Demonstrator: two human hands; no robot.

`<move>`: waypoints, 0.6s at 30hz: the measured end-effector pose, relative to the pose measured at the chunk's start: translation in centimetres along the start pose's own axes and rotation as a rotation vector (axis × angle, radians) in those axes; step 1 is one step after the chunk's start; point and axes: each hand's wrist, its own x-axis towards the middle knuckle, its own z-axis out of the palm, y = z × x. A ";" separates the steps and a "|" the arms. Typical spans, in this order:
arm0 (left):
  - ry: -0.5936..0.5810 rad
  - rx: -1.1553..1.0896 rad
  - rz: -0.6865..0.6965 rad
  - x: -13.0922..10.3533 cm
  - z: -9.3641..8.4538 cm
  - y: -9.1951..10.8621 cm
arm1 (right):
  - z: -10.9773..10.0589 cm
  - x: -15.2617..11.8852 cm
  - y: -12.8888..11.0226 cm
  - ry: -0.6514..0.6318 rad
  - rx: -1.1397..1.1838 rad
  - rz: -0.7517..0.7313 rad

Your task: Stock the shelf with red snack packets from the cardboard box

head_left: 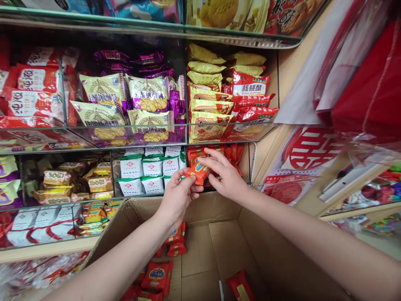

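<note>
My left hand (178, 198) pinches the near end of a small red snack packet (198, 170) with a blue and yellow label. My right hand (230, 177) is at the packet's right side, fingers stretched and apart; its fingertips reach over the packet's edge and seem to touch it. Both hands are in front of a low shelf compartment holding similar red packets (236, 152). Below them stands an open cardboard box (216, 255). Several more red packets (156, 276) lie on its bottom, mostly at the left, partly hidden by my left forearm.
White-and-green packets (130, 167) fill the compartment to the left. On the shelf above are cream biscuit packets (150, 94) and red walnut-cookie packets (250, 85) behind a clear front strip (140, 136). Red bags (369, 83) hang at the right.
</note>
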 end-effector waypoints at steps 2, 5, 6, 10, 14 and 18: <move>-0.001 0.001 0.023 0.2 -0.1 0.2 | -0.6 0.0 0.0 -0.084 -0.096 -0.121; 0.003 0.090 0.107 0.3 -0.5 0.1 | -1.1 0.2 1.3 -0.040 -0.241 -0.122; -0.015 0.181 0.164 0.3 -0.6 -0.2 | -1.1 0.3 2.0 0.015 -0.294 -0.085; -0.196 0.690 0.439 0.1 -1.6 -1.8 | -0.2 1.3 4.0 0.093 -0.473 0.021; -0.361 1.073 0.661 0.0 -2.5 -2.9 | 1.3 3.0 4.4 0.024 -0.596 0.141; -0.444 1.332 0.767 -0.1 -3.1 -3.3 | 2.6 5.1 3.9 -0.018 -0.617 0.301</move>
